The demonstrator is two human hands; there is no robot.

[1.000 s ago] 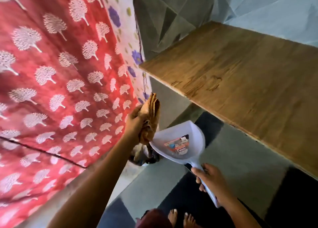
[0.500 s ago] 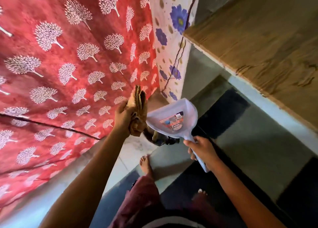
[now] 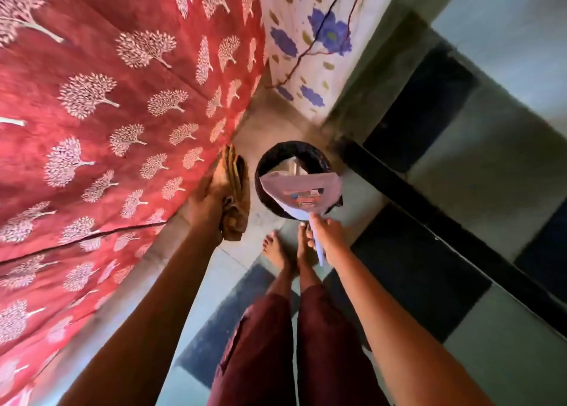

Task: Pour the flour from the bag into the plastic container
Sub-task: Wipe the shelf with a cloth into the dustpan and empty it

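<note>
The brown paper bag (image 3: 234, 197) was folded flat and held up in the air, just left of the bin and close beside the red tree-patterned cloth (image 3: 107, 114). Its long axis ran near to far: the layered edges pointed far, the crumpled end pointed near. Whether any flour was inside could not be told. The left hand (image 3: 204, 200) gripped it from the left, fingers clamped round its middle.

Just right of the bag, a white plastic dustpan (image 3: 302, 191) hung over the bin (image 3: 270, 163), its wide mouth pointing far and its handle pointing near. A coloured label showed on its inner face. The right hand (image 3: 325, 237) held the handle, fingers curled tight around it.

The round bin, lined in black, stood on the floor (image 3: 460, 160) and had pale crumpled material in it, partly hidden by the dustpan.

Bare feet (image 3: 276, 249) stood just near of the bin on grey and dark tiles, under maroon trousers (image 3: 276, 344). A white cloth with blue flowers (image 3: 306, 37) hung at the far side.
</note>
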